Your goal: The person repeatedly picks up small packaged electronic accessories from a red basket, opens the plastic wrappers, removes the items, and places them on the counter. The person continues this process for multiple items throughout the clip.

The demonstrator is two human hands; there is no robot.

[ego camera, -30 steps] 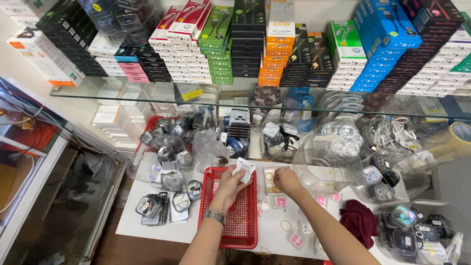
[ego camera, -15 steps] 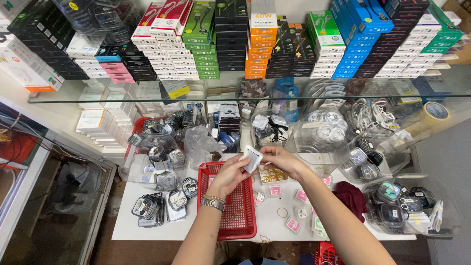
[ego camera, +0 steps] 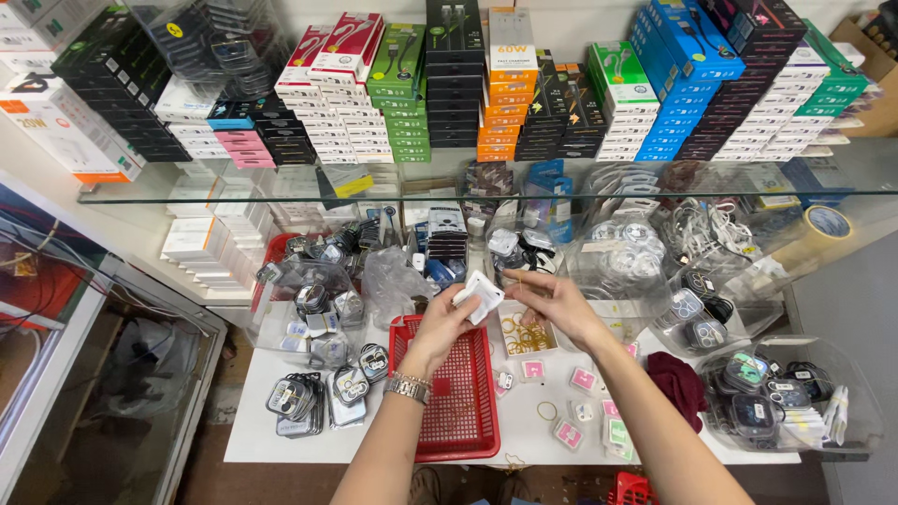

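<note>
My left hand (ego camera: 445,323), with a metal watch on its wrist, grips a small white boxy item (ego camera: 479,295) above the red plastic basket (ego camera: 456,404). My right hand (ego camera: 556,301) meets it from the right, fingertips pinched at the item's top edge, and seems to stretch a thin rubber band there. A small open box of yellow rubber bands (ego camera: 526,335) sits just below the hands. Small pink and white packets (ego camera: 582,379) lie scattered on the white table (ego camera: 254,423) to the right.
A glass shelf (ego camera: 281,192) spans the space in front, with stacks of coloured boxes (ego camera: 505,89) above it. Clear bags and tubs of cables and earphones (ego camera: 760,393) crowd the table. A dark red cloth (ego camera: 675,383) lies at right. A glass cabinet (ego camera: 84,393) stands at left.
Both hands have come together and lifted over the basket's far edge. The right hand left the table and now pinches at the white item held by the left.
</note>
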